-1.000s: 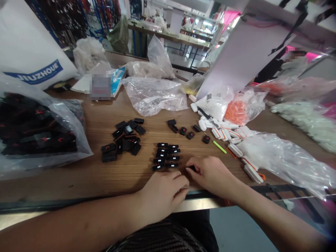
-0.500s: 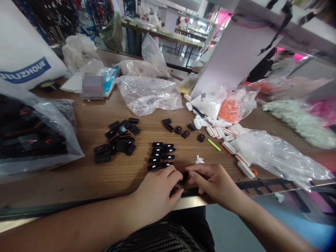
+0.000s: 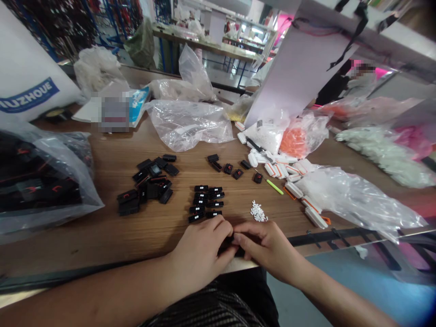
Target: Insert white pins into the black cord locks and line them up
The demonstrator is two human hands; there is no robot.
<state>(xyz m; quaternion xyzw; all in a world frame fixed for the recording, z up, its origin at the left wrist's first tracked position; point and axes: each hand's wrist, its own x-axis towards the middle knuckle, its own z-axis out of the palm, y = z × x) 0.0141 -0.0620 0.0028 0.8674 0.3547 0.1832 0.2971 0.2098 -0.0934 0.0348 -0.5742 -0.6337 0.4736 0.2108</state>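
Observation:
My left hand (image 3: 199, 247) and my right hand (image 3: 264, 243) meet at the near edge of the wooden table (image 3: 102, 240), fingertips together. Between them they pinch a small black plastic part (image 3: 231, 240), mostly hidden by my fingers. Just beyond my left hand stand two neat columns of small black parts with white dots (image 3: 204, 200). A little heap of tiny white pieces (image 3: 258, 211) lies close to my right hand's far side.
A loose pile of black parts (image 3: 146, 184) lies left of the columns, beside a clear bag of black parts (image 3: 44, 181). White and orange plastic parts (image 3: 293, 190) and crumpled plastic bags (image 3: 354, 200) spread to the right. A co-worker (image 3: 361, 81) sits beyond a white board.
The heap of white pieces has appeared and grown on the table. My hands have come closer together around the black part. The whole scene has shifted left in view.

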